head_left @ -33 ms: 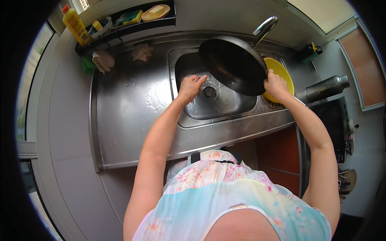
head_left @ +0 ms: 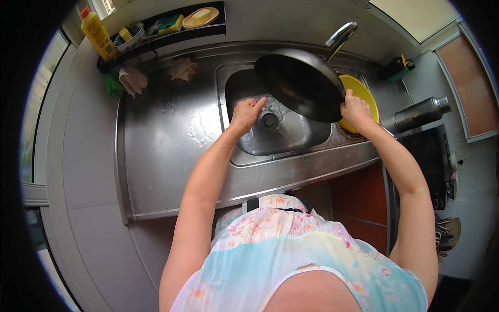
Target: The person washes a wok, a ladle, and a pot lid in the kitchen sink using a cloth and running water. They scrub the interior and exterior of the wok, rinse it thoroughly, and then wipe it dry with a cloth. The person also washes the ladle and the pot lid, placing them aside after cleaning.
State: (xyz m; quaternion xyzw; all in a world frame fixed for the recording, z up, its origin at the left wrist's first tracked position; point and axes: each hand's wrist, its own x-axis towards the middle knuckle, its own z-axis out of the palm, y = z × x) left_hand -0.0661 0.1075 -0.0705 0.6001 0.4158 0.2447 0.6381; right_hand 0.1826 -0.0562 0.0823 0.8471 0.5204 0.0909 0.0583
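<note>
A dark frying pan (head_left: 301,86) is held tilted over the right half of the sink (head_left: 291,151), its hollow inner side turned toward me. My right hand (head_left: 356,110) is closed on it at its right side, where the handle is mostly hidden. My left hand (head_left: 246,115) hovers over the left part of the basin, apart from the pan. Its thumb sticks out and the other fingers curl loosely, with nothing visible between them. Beside it is the round drain (head_left: 269,120), with water around it. The chrome faucet (head_left: 341,35) rises behind the pan.
A yellow basin (head_left: 364,93) sits right of the pan, near a metal flask (head_left: 423,113). On the left are a wet steel drainboard (head_left: 161,156) and a crumpled cloth (head_left: 183,69). A black shelf (head_left: 182,32) bears sponges, soap and a yellow bottle (head_left: 99,35).
The pan has shifted very slightly left within the view, along with the surroundings. Both hands keep nearly the same pose.
</note>
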